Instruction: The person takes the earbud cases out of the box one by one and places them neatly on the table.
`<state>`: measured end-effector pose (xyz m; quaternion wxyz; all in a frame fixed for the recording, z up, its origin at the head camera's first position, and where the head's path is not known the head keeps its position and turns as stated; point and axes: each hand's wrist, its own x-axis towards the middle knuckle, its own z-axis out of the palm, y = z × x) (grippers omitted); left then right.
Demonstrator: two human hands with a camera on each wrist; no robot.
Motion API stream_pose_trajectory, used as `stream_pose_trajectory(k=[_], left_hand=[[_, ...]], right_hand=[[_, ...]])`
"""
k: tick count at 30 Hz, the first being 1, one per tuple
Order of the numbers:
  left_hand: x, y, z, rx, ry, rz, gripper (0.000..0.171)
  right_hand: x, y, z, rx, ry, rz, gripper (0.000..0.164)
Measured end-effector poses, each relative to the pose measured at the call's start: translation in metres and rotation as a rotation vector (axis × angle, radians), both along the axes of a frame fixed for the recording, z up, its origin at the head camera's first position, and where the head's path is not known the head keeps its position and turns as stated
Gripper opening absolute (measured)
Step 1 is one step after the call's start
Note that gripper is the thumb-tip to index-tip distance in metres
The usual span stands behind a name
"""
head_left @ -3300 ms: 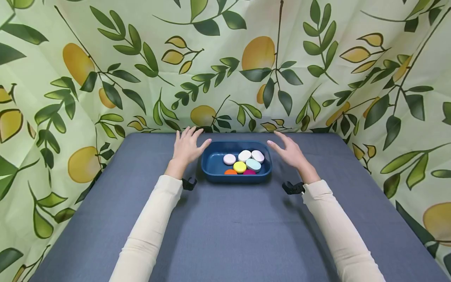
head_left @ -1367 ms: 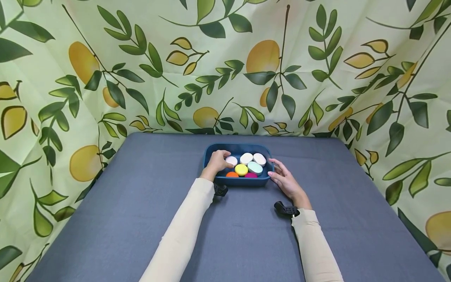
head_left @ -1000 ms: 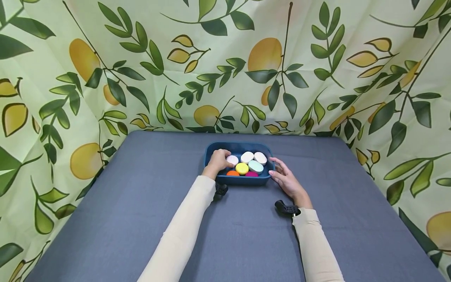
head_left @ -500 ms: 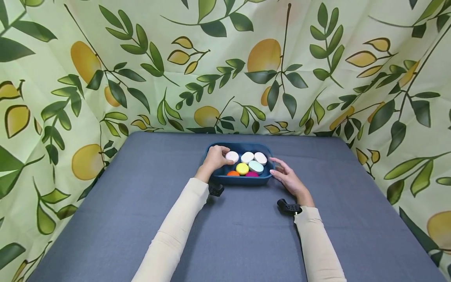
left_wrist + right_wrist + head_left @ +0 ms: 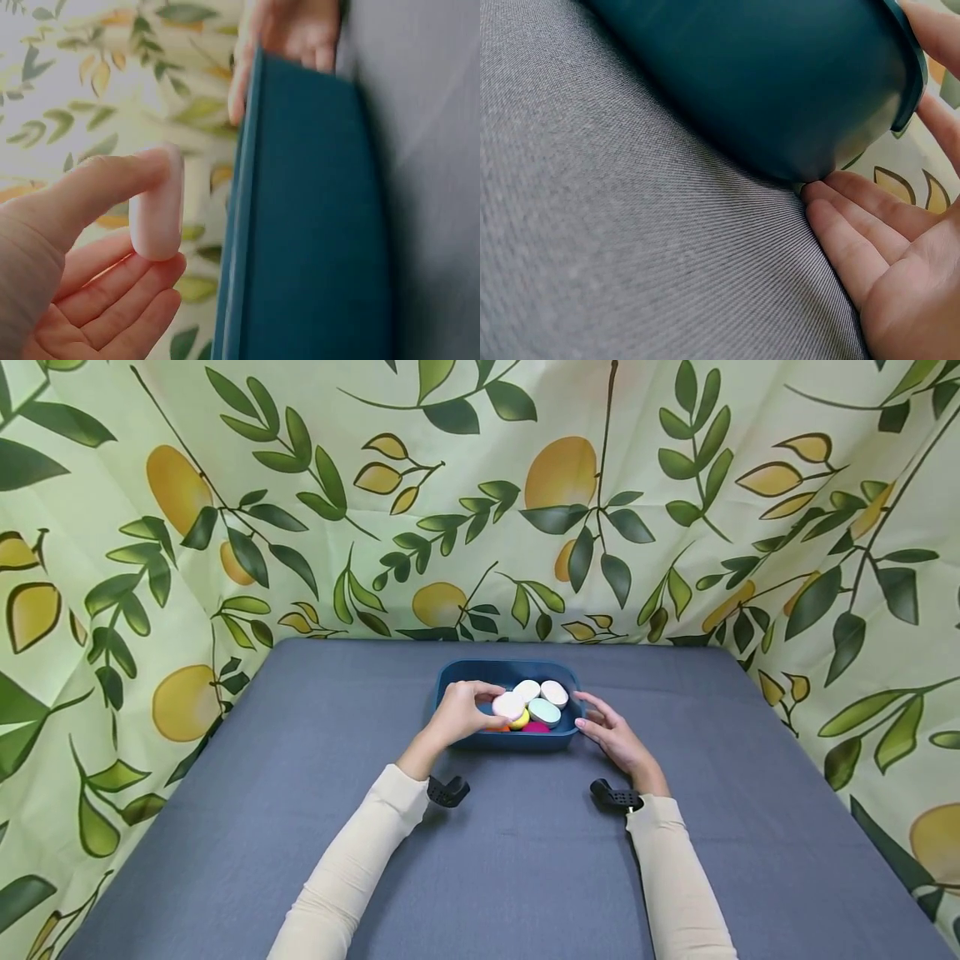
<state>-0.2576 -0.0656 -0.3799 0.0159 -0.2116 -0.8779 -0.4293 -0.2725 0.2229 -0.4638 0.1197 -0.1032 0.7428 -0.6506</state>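
My left hand [image 5: 454,714] pinches a pale pink rounded disc [image 5: 508,706] between thumb and fingers. In the left wrist view the smooth, thick-edged disc [image 5: 157,214] is held up beside the rim of a dark blue rectangular bin [image 5: 315,187]. In the head view it overlaps a yellow disc [image 5: 520,720] and hides part of an orange one [image 5: 498,728]. My right hand [image 5: 618,742] rests against the right end of the bin [image 5: 517,741]. The right wrist view shows loosely extended fingers touching its wall and rim.
Inside the bin lie two white discs [image 5: 554,693], a pale mint one [image 5: 544,712] and a magenta one [image 5: 536,727] partly behind the front wall. Grey cloth [image 5: 525,860] covers the table. A leaf-and-fruit patterned curtain [image 5: 480,552] hangs behind and at both sides.
Both hands came in to the bin from either side. The left hand took hold of the pale pink disc and raised it, drawing it rightward over the yellow one. The right hand has stayed at the bin's end.
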Motion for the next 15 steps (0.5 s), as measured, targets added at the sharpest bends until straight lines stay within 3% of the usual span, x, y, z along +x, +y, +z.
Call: stream_pose_trajectory(k=[8, 15], left_hand=[[0.031, 0.012, -0.006, 0.063, 0.008, -0.109, 0.046], [0.047, 0.022, -0.021, 0.048, -0.015, -0.148, 0.046]], right_hand=[[0.0, -0.001, 0.0, -0.009, 0.006, -0.005, 0.059], [0.001, -0.002, 0.001, -0.017, -0.002, -0.009, 0.059]])
